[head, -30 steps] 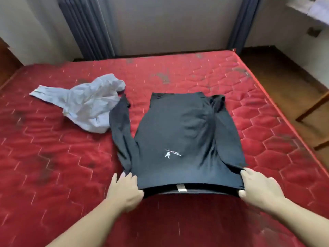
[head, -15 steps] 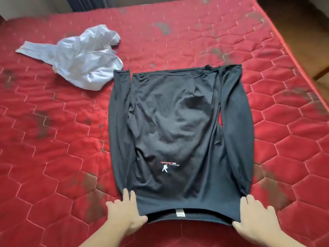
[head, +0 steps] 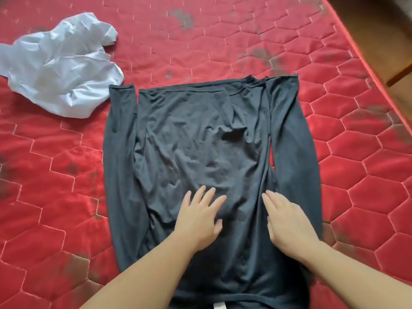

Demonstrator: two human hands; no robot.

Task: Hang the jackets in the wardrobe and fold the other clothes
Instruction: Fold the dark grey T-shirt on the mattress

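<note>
Head view: a red quilted mattress [head: 267, 52] fills the frame.
Dark shirt [head: 200, 134]: spread flat on the mattress, sleeves lying straight down both sides, wrinkled across the middle.
Left hand [head: 198, 219]: flat on the shirt's lower middle, fingers straight and spread, gripping nothing.
Right hand [head: 287, 224]: flat just beside it, fingers together, pressing the cloth.
White garment [head: 62, 68]: crumpled near the shirt's far-left corner.

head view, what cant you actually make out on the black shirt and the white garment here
- Black shirt: its print is hidden in the head view, under the left hand and right hand lying flat on it.
- Near hem: cut off by the bottom edge.
- White garment: too crumpled to identify; left edge cuts it.
</note>
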